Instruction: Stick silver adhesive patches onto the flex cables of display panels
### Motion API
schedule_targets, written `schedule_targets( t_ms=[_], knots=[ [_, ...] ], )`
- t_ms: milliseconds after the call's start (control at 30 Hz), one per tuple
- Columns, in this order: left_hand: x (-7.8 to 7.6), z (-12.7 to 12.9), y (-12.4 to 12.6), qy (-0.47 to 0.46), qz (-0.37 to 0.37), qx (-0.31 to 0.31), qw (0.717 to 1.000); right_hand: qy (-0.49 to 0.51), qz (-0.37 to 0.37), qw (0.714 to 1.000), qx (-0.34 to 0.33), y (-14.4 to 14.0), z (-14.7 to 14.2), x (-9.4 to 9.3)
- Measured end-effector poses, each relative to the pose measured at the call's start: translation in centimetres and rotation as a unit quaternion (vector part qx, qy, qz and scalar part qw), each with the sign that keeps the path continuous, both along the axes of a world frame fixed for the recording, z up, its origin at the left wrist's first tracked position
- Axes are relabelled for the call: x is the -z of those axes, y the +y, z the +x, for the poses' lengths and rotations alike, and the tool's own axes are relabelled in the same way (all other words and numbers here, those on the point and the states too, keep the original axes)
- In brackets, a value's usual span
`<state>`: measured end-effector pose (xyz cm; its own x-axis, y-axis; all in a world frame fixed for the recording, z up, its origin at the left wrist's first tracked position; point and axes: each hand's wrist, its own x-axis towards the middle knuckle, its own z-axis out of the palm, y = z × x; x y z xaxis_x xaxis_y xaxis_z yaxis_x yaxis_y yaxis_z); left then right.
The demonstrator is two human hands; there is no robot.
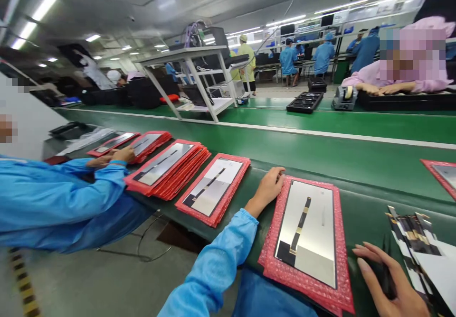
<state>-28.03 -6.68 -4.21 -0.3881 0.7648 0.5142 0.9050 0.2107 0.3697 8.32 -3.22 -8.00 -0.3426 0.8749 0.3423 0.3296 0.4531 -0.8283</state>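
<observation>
Head view of a green bench point(320, 160) at an assembly line. The left hand point(268, 187) rests, fingers loosely curled and holding nothing, on the upper left corner of a red padded sheet point(278, 265) that lies flat at the near edge of the bench. A silver panel point(313, 231) with a dark strip down its middle lies on this sheet. The right hand point(386, 279) lies at the lower right, just beside the sheet, its fingers closed around a thin dark tool point(386, 272). A fanned stack of panels point(423, 250) lies just right of it. Further left lie another sheet with a panel point(213, 189), then piled red sheets point(169, 170), on which a co-worker's hand point(123, 155) rests.
</observation>
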Motion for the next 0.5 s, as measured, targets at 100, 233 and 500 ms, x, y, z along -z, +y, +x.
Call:
schedule_targets(
  t_ms=[100, 233, 500],
  knots=[
    [1.3, -1.4, -0.1, 0.003, 0.027, 0.007, 1.0, -0.082, -0.034, 0.995, 0.041, 0.1, -0.4, -0.8],
    [2.4, -2.2, 0.0, 0.04, 0.068, 0.017, 0.997, -0.1, 0.015, 0.995, 0.022, 0.7, -0.3, 0.3],
    [3.3, -2.4, 0.2, 0.007, 0.102, 0.073, 0.992, -0.093, 0.054, 0.993, -0.037, 1.0, -0.8, 1.1]
  ],
)
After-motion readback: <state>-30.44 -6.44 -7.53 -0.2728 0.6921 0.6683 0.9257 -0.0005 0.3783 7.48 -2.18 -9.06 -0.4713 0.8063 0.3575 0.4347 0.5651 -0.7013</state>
